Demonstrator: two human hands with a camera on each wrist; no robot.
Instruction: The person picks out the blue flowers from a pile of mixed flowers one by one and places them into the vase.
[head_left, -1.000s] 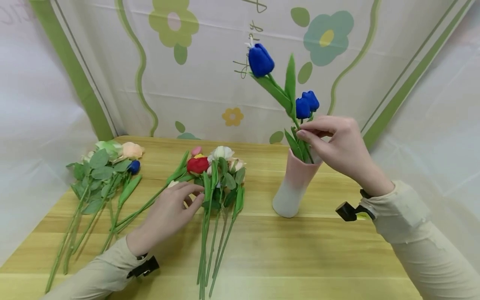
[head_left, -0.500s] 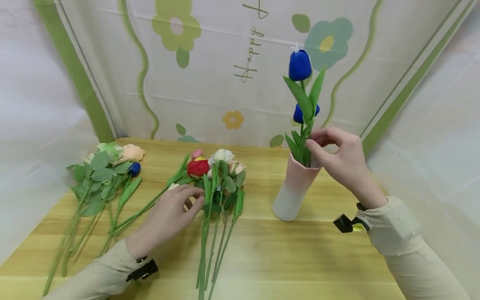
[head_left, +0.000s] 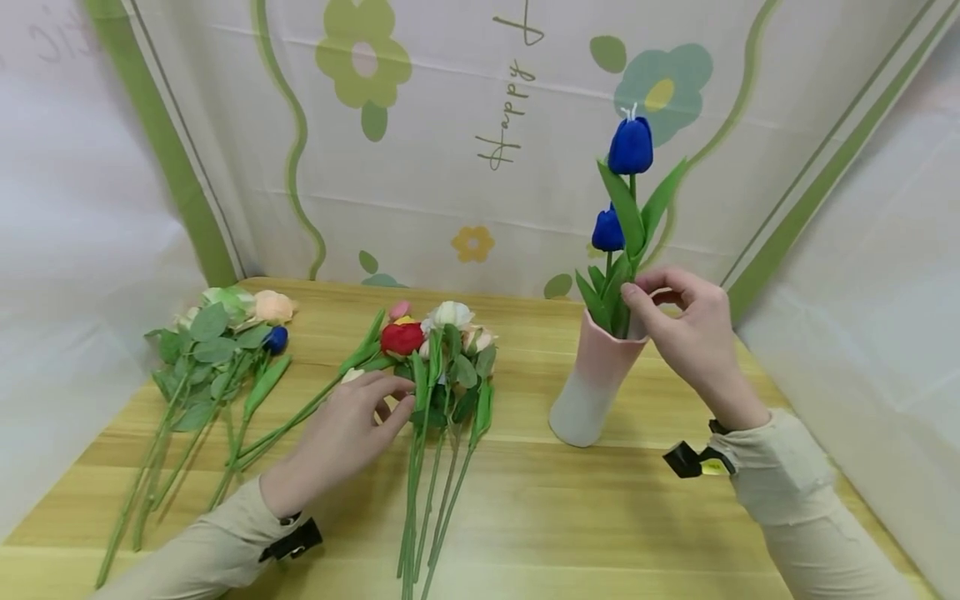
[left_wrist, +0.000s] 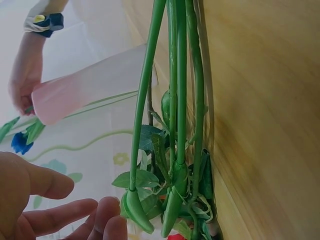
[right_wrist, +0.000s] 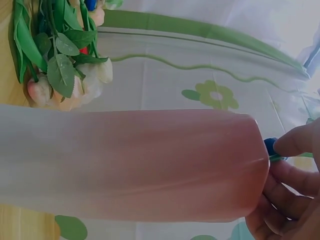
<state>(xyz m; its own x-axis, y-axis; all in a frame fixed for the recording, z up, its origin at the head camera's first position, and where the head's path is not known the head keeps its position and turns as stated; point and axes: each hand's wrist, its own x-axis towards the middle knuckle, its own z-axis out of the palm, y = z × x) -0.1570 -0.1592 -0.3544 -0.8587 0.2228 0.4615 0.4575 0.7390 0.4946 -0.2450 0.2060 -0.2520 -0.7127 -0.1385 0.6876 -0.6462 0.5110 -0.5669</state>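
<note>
In the head view my right hand (head_left: 686, 329) pinches the stem of a blue tulip (head_left: 631, 146) between thumb and fingers, just above the vase mouth. The pink-and-white vase (head_left: 592, 392) stands on the table, and the held tulip rises nearly upright over it. Another blue tulip (head_left: 607, 229) stands lower in the vase, just left of the held one. The stem's lower end is hidden inside the vase. My left hand (head_left: 348, 433) is beside the middle bunch of flowers (head_left: 450, 367), fingers loosely bent; the left wrist view shows its fingers (left_wrist: 55, 217) holding nothing.
A second bunch (head_left: 210, 333), with leafy stems, pale blooms and a blue tulip, lies at the left of the wooden table (head_left: 592, 517). A red flower (head_left: 402, 337) tops the middle bunch. Behind the table hangs a flower-printed cloth (head_left: 435, 167).
My right hand has moved right and down, bringing the blue tulip from a leftward tilt above the vase to nearly upright in its mouth. My left hand has stayed beside the middle bunch.
</note>
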